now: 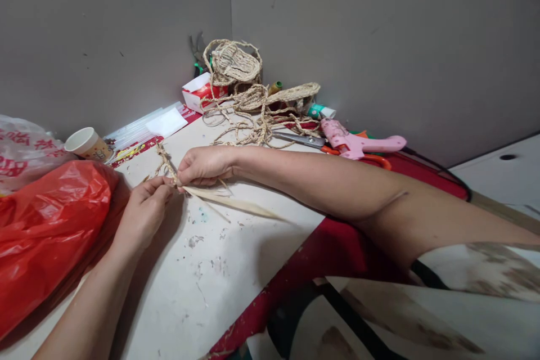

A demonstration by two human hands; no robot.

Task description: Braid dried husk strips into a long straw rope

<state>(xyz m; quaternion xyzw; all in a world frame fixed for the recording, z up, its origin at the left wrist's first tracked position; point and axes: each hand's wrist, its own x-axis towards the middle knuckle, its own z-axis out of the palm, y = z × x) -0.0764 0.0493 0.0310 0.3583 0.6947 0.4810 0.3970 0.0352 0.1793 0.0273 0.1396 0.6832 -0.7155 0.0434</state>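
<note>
A short braided straw cord (167,164) runs away from my fingertips over the pale board. My left hand (145,205) pinches its near end between thumb and fingers. Right beside it, touching, my right hand (202,164) is closed on the same end of the cord. Loose flat straw strands (236,203) fan out to the right from under my right hand, with thinner ones beside them. The exact spot where the strands cross is hidden by my fingers.
Coiled braided cord (236,62) lies piled at the back, near a red-and-white box (205,91) and pliers (197,53). Scissors (301,139) and a pink glue gun (358,140) lie right. A paper cup (88,145) and red plastic bag (54,236) stand left.
</note>
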